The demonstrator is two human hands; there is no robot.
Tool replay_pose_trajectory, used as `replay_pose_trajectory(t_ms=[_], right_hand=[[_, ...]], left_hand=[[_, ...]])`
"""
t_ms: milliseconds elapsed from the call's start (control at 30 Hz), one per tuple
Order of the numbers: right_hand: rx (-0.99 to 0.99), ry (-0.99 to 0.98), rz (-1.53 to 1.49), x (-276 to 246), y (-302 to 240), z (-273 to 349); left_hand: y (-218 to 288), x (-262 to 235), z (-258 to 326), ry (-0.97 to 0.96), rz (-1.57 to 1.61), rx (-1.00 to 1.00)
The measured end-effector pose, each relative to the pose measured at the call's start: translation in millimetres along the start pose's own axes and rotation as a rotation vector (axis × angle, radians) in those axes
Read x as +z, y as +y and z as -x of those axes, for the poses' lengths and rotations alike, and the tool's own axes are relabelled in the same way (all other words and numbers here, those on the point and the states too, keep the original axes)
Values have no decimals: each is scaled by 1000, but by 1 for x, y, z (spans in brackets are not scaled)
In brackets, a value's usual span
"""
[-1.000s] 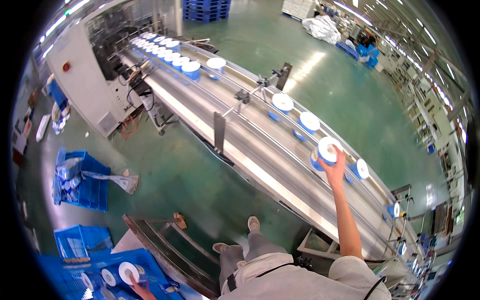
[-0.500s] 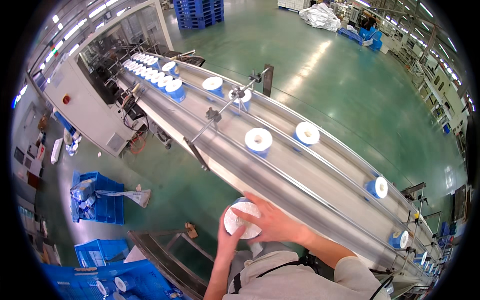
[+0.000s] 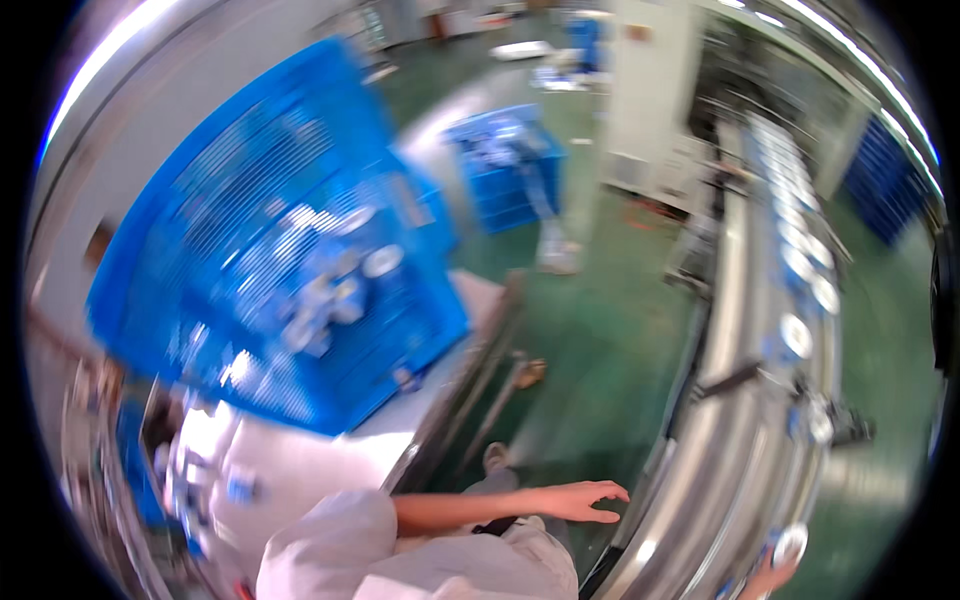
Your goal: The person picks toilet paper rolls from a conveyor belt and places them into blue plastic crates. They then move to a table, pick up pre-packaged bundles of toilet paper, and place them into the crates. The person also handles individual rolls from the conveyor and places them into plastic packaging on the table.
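Two hands of mine are visible in the head view, which is rather blurred. My left hand is empty, with the fingers loosely apart, and it hangs in front of my body, near the conveyor but not touching it. My right hand is at the lower edge, against a roll on the far side of the conveyor. Whether its fingers are closed around this roll, I cannot tell, because the picture edge cuts it and the blur covers the rest.

As for the progress, several rolls lie already in the big blue crate, in a loose heap. Many more rolls are on the conveyor, most of them in a close line toward the pale machine cabinet, so the larger part seems to be outside the crate.

About materials: the rolls are short cylinders with white round ends and blue sides. The conveyor is long, with smooth, shiny metal. The big crate looks like plastic, with many narrow slots in its wall, and it rests on a pale, glossy tabletop. A smaller blue crate with crumpled film-like pieces stands on the smooth green floor.
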State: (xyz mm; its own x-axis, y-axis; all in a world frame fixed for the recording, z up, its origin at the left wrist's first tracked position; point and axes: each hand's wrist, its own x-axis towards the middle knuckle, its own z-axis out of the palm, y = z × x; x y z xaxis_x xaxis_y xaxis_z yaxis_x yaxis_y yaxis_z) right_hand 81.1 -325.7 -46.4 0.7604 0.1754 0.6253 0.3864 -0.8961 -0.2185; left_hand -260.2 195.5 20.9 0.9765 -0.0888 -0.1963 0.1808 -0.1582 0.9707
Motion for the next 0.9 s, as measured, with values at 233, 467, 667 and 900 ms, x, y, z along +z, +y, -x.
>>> replay_pose_trajectory(t_ms=[233,467,667,900], right_hand=[[-266,-185,-14,-2,-254,-41],[-327,-466,-330,-42,-511,34],[-324,-821,-530,-14,-597,98],[-211,-995,-778,-5,-715,118]], left_hand=[[-125,-179,167,886,-215,-254],[-240,-406,379,1672,-912,-765],[-251,-478,480,2100,-354,-657],[-303,-506,517,1581,-554,-700]])
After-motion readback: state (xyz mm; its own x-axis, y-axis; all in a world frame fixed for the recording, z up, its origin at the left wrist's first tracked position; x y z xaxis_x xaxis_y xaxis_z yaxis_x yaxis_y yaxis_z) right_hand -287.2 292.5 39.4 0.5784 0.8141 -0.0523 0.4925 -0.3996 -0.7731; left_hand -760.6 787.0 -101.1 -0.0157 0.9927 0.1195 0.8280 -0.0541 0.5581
